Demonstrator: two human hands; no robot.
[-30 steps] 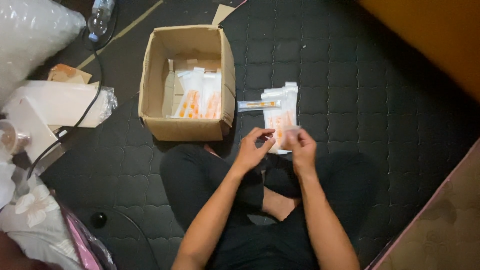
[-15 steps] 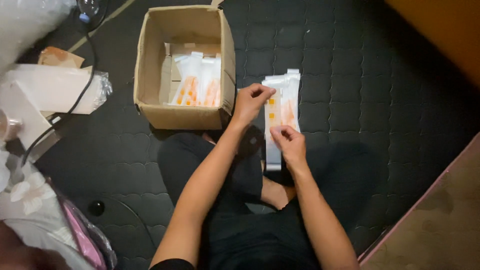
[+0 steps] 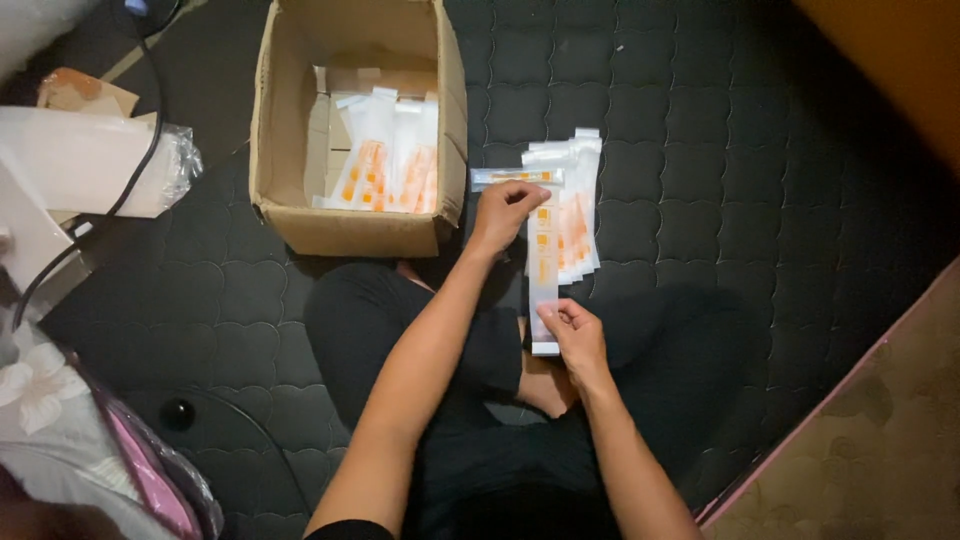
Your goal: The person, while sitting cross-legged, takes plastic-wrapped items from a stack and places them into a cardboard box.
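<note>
Since the earlier frame, we pulled one long clear packet (image 3: 543, 275) with orange print down off the stack (image 3: 575, 205). Our right hand (image 3: 572, 335) pinched its lower end shut between thumb and fingers. Our left hand (image 3: 505, 210) gripped its top.

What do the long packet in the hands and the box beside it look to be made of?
Long packet: thin glossy clear plastic film with orange print, judging by its sheen. Box: brown corrugated cardboard, matte, flaps open. Left hand and right hand pinch the packet's ends.

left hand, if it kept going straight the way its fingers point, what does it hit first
The left hand points up and slightly right; first in line would likely be the small flat packet lying crosswise just beyond its fingertips, though the exact gap is unclear.
</note>
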